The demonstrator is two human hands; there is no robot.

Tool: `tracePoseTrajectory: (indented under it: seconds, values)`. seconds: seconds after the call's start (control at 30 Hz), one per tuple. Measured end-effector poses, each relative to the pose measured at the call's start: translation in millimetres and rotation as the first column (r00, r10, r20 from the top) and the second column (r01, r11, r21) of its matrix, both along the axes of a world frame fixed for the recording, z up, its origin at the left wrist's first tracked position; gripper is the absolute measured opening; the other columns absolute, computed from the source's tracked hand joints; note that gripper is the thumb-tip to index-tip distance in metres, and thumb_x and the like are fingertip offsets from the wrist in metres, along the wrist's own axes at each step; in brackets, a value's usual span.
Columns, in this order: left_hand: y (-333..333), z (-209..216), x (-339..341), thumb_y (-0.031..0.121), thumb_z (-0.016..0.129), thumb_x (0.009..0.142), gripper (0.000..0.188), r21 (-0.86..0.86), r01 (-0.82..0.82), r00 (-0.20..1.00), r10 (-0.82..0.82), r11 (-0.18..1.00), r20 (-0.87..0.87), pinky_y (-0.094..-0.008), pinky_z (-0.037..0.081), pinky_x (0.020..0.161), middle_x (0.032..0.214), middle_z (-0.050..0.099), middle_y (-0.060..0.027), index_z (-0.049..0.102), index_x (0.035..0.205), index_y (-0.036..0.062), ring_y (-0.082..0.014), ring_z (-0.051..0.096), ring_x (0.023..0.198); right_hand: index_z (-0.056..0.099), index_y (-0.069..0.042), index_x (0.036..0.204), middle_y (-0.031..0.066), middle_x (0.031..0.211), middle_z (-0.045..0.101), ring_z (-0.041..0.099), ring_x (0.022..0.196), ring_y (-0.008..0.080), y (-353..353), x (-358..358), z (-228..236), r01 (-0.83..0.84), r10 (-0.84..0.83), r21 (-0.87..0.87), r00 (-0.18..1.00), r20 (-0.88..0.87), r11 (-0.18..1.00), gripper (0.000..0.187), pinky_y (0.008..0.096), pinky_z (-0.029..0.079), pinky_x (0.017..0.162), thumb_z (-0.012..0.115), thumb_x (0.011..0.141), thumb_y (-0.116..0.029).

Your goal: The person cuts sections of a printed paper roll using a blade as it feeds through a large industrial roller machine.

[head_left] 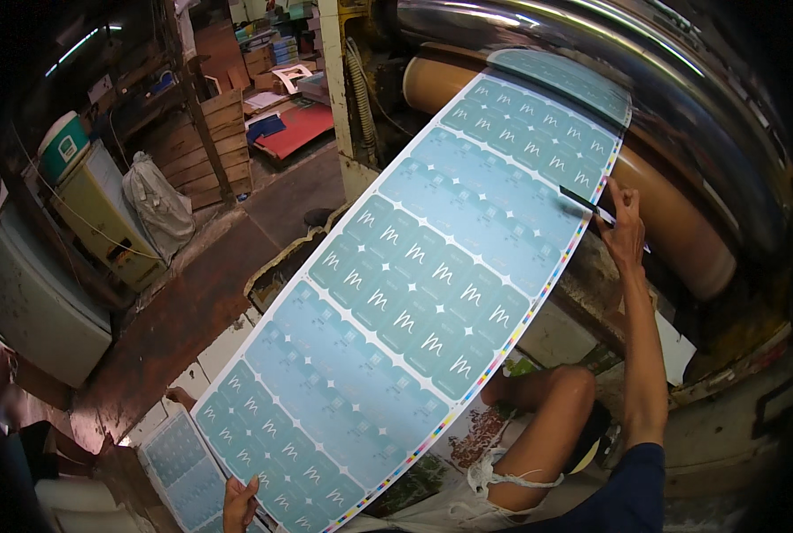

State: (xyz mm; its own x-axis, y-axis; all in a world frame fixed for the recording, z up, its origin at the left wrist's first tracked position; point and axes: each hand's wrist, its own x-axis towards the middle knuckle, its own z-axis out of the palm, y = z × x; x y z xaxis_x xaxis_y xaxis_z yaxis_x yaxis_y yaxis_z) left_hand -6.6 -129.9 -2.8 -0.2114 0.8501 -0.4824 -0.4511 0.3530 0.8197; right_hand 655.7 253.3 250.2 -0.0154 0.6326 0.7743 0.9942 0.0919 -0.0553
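Your left fingers (253, 487) are clamped on the near end of the long printed sheet (405, 266); your right fingers (626, 197) are closed around a slim dark tool (581, 200).
The sheet slopes up from your left hand to the brown roller (676, 218) under the shiny metal roller (681, 98); gripping its low end probably stops it sagging. The tool's tip lies over the right edge, perhaps held there to be close to the rollers. Your right arm reaches far forward, hand raised; your left hand sits low, thumb on top, beside similar printed sheets (182, 471).
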Motion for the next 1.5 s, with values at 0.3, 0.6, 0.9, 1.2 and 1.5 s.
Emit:
tracePoseTrajectory:
  seconds: [0.3,0.6,0.9,1.2,1.5]
  values:
    - [-38.4,5.3,-27.8,0.003,0.059,0.091,0.038,0.004,-0.213,0.973,0.212,0.977,-0.09,-0.0381,0.05,0.089,0.115,0.059,-0.0115,0.044,0.127,0.0019,-0.0202,0.06,0.102,0.073,-0.015,0.102,0.0085,0.101,0.055,0.064,0.087,0.0258,26.0,-31.9,-7.0,-0.351,0.356,-0.083,0.933,0.06,0.933,0.037,0.0364,0.052,0.072,0.071,0.07,0.005]
    - [-72.0,-41.0,-131.5,0.002,0.06,0.09,0.023,0.034,-0.365,0.9,0.362,0.93,-0.242,-0.0329,0.053,0.069,0.099,0.059,-0.0102,0.048,0.109,0.005,-0.0176,0.062,0.084,0.069,0.001,0.1,0.0125,0.094,0.065,0.066,0.081,0.0226,5.1,-67.2,-64.3,-0.428,0.408,0.043,0.82,-0.402,0.903,0.031,0.0292,0.051,0.072,0.056,0.076,0.014]
    - [-69.4,37.9,-191.2,0.009,0.067,0.088,0.039,-0.279,-0.156,0.85,-0.015,0.948,-0.526,-0.0268,0.036,0.033,0.092,0.064,-0.0066,0.049,0.121,0.0026,-0.0118,0.05,0.042,0.072,-0.002,0.097,0.0158,0.085,0.066,0.064,0.074,0.0294,-8.5,-88.9,-43.9,-0.455,0.383,-0.117,0.84,-0.384,0.883,0.041,0.0336,0.049,0.067,0.053,0.063,0.014]
    - [19.5,21.8,-206.9,0.004,0.066,0.087,0.011,-0.141,-0.186,0.777,0.058,0.972,-0.627,-0.0286,0.044,0.045,0.074,0.058,-0.0001,0.057,0.094,0.0024,-0.0121,0.05,0.052,0.073,-0.004,0.09,0.0218,0.08,0.065,0.066,0.073,0.0349,-32.6,-149.8,21.4,-0.36,0.206,-0.388,0.9,-0.384,0.848,0.027,0.0386,0.049,0.067,0.057,0.069,0.003]
    - [57.2,-99.6,-196.8,0.002,0.064,0.088,0.018,-0.177,-0.265,0.883,0.165,0.948,-0.44,-0.035,0.053,0.057,0.08,0.063,-0.0092,0.057,0.103,-0.0043,-0.0205,0.059,0.065,0.073,-0.003,0.088,0.0232,0.068,0.063,0.065,0.059,0.0324,-61.4,-210.2,1.2,-0.406,0.208,-0.533,0.896,-0.393,0.743,0.028,0.0391,0.05,0.061,0.056,0.067,0.003]
